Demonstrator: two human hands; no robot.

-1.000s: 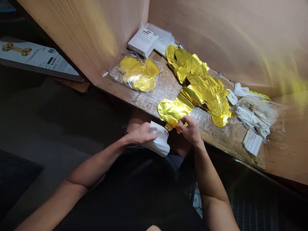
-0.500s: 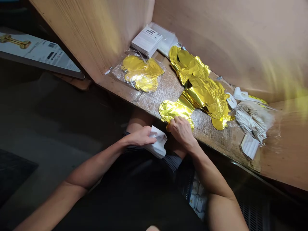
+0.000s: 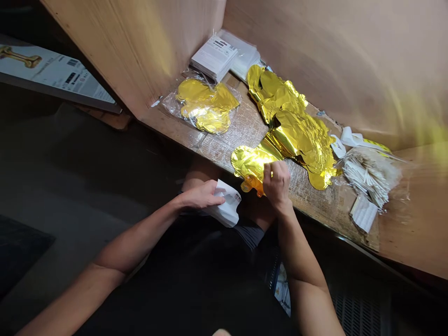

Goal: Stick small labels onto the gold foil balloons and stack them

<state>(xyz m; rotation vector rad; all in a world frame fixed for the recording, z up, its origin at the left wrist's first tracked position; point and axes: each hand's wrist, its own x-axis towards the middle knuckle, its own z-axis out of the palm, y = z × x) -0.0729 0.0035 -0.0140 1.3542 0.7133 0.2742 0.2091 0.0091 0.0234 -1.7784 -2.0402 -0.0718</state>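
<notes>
My left hand grips a white paper packet with a printed label, holding it at the front edge of the wooden shelf. My right hand pinches the lower end of a gold foil balloon, which has an orange-gold crumpled tip. That balloon joins a flat heap of gold foil balloons on the shelf. Another gold foil balloon lies in a clear plastic bag, further back and to the left.
A bundle of white sticks in clear plastic and a folded paper slip lie at the right. A stack of white packets sits in the back corner. Wooden walls rise behind. A printed box leans at the far left.
My right hand has moved up and to the right, and the balloon's orange-gold tip now shows below it. My left hand and the white packet have shifted little.
</notes>
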